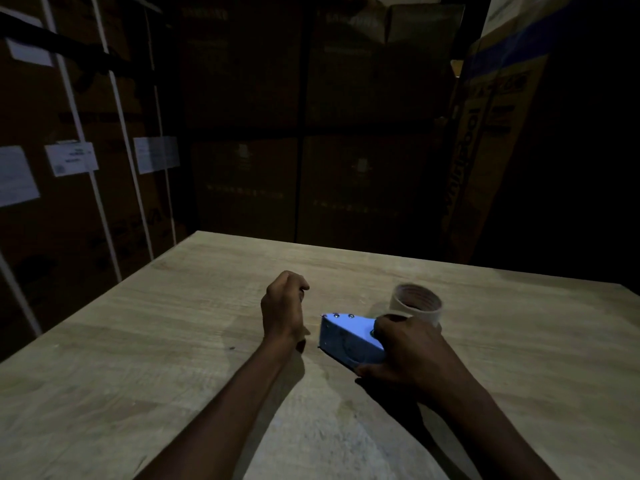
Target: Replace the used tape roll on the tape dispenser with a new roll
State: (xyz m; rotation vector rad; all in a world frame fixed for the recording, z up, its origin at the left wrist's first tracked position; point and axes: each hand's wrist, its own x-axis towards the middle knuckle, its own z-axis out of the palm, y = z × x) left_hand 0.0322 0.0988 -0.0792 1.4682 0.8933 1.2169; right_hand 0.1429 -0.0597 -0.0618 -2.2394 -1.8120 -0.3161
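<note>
Dark stacked boxes (242,116) wall in the bench (156,341) from nine to three o'clock. My right hand (408,355) grips the blue dispenser (349,337) lying near the bench's middle. My left hand (284,306), loosely curled and empty, hovers at its nine o'clock. A pale, nearly bare roll (417,303) stands at its one o'clock.

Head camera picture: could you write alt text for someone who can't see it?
A person's right hand grips a blue tape dispenser on a wooden table, with a pale tape roll just behind it. The left hand hovers loosely curled beside the dispenser, holding nothing visible. Stacked cardboard boxes fill the dim background.
</note>
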